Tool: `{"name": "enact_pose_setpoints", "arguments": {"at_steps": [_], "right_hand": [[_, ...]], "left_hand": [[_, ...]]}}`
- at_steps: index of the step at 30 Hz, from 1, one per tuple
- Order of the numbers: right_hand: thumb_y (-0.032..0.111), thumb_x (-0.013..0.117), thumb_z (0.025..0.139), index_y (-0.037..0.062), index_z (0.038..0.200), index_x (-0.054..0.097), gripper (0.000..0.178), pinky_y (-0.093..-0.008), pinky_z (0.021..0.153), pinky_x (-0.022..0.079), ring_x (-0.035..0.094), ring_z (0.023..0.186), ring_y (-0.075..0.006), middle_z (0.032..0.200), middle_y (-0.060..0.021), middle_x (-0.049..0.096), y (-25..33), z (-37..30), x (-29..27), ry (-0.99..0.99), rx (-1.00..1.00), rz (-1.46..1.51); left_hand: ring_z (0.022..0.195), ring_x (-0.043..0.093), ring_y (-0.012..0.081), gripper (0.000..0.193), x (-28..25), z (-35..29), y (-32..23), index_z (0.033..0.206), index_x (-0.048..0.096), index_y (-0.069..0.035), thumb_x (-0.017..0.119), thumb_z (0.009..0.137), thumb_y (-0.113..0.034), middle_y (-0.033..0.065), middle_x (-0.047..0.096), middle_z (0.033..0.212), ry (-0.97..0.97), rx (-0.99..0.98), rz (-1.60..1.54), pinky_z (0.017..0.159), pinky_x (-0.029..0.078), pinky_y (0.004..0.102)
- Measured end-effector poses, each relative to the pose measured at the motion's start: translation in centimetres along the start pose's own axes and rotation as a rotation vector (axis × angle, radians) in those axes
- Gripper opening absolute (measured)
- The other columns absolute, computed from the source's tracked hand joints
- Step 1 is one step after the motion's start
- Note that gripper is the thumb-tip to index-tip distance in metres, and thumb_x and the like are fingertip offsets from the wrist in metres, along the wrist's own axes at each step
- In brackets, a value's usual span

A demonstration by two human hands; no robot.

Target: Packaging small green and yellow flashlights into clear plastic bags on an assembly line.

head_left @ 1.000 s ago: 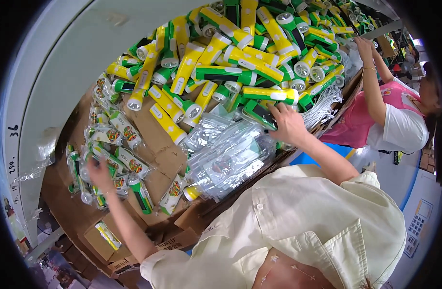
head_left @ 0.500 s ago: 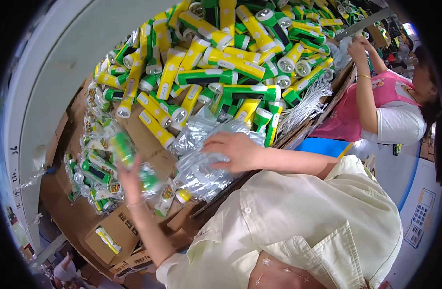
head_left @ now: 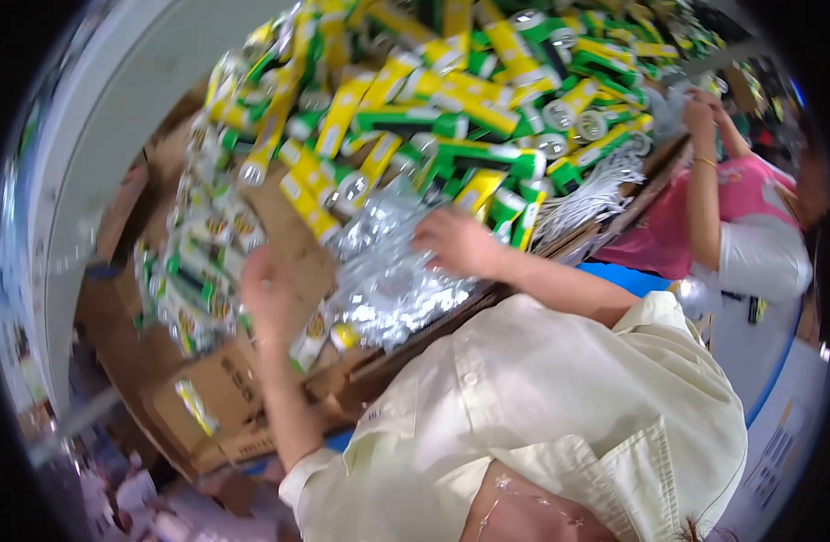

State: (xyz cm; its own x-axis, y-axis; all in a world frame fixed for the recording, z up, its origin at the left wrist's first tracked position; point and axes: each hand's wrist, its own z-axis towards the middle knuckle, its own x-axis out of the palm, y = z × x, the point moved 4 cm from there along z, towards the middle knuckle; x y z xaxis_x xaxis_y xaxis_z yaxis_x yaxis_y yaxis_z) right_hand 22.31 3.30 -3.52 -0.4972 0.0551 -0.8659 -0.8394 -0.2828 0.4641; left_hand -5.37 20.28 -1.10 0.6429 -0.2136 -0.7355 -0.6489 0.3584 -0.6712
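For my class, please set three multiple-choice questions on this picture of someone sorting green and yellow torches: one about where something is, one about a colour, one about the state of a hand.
1. Where does the right hand rest?
A. on the heap of clear plastic bags
B. on the floor
C. on the grey wall

2. What colours are the torches in the big pile?
A. red and white
B. green and yellow
C. black and orange

3. How is the left hand held?
A. flat on the cardboard box
B. raised above the packed torches, though blur hides whether it grips anything
C. tucked behind the person's back

Answers: 1 A, the palm lies on the crinkled bags. 2 B, each casing shows green and yellow. 3 B, the hand stands up from the forearm over the bagged ones.
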Motion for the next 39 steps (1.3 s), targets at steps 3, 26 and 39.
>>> {"name": "enact_pose_setpoints", "arguments": {"at_steps": [3,26,39], "right_hand": [[0.024,0.078,0.058,0.0128,0.107,0.061,0.053,-0.0391,0.082,0.042,0.054,0.096,-0.0261,0.103,-0.005,0.058,-1.7,-0.3,-2.1,-0.115,0.091,0.125],[0.018,0.068,0.069,0.0157,0.076,0.06,0.011,-0.0344,0.081,0.041,0.058,0.079,-0.0176,0.076,0.0027,0.058,1.4,1.4,2.1,-0.324,-0.12,0.042],[0.018,0.072,0.07,0.0141,0.077,0.069,0.009,-0.0314,0.055,0.048,0.061,0.064,-0.0208,0.071,0.0,0.064,2.1,-1.0,-9.9,-0.353,-0.149,0.329]], "left_hand": [[0.091,0.058,0.0314,0.029,6.6,-3.3,-9.0,0.098,0.065,-0.005,0.068,0.07,-0.009,0.0134,0.062,0.096,0.161,0.131,-0.031,0.082,0.046,0.0399],[0.094,0.056,0.0267,0.041,10.4,-8.3,-12.7,0.1,0.062,-0.01,0.075,0.062,-0.015,0.0066,0.061,0.095,-0.073,0.39,0.334,0.083,0.039,0.0384],[0.108,0.055,0.0316,0.057,6.3,-7.4,-13.2,0.11,0.061,-0.005,0.079,0.061,-0.028,0.0147,0.057,0.12,0.604,-0.141,0.091,0.095,0.04,0.0407]]}}
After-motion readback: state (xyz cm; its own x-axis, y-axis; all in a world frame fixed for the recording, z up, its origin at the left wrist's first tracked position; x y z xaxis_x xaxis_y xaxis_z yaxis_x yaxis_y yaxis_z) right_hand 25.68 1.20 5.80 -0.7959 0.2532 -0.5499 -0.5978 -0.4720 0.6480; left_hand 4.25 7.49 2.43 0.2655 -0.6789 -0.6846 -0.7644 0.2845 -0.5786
